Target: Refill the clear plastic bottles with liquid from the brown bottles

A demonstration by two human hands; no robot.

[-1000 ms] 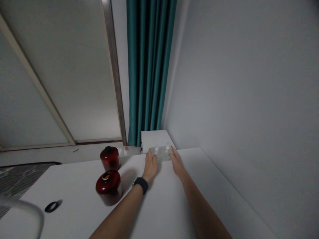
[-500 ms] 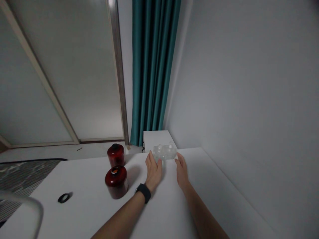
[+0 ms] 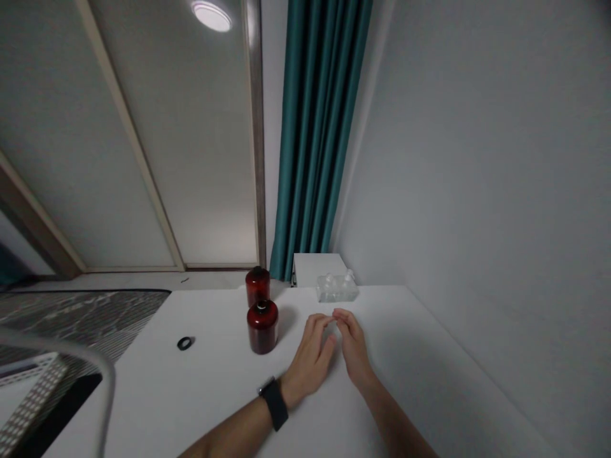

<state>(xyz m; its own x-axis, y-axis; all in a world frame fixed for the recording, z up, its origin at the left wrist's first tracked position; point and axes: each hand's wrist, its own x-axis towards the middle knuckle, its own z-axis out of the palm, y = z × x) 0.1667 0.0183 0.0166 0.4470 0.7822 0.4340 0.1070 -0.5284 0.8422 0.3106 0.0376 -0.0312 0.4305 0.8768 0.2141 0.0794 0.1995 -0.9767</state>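
Note:
My left hand [image 3: 311, 353], with a black watch strap on the wrist, rests on the white table [image 3: 410, 356] and holds nothing. My right hand [image 3: 353, 346] lies beside it, also empty, the fingertips of both hands almost meeting. A clear plastic moulded tray [image 3: 337, 289] sits at the table's far edge, beyond my fingers and apart from them. Left of my hands stand two dark red bottles with black caps, the nearer [image 3: 262, 327] in front of the farther [image 3: 258, 286]. A small black ring [image 3: 185, 343] lies further left.
A white box [image 3: 317, 269] stands behind the table's far edge, before a teal curtain [image 3: 317, 127]. A grey wall runs along the right side. A patterned mat [image 3: 81, 315] lies on the floor at left, and a curved metal rail [image 3: 62, 346] crosses the lower left.
Both hands have drawn back from the clear tray and come together, their fingers now nearly touching. The whole view has shifted, so the table's objects appear smaller and further away.

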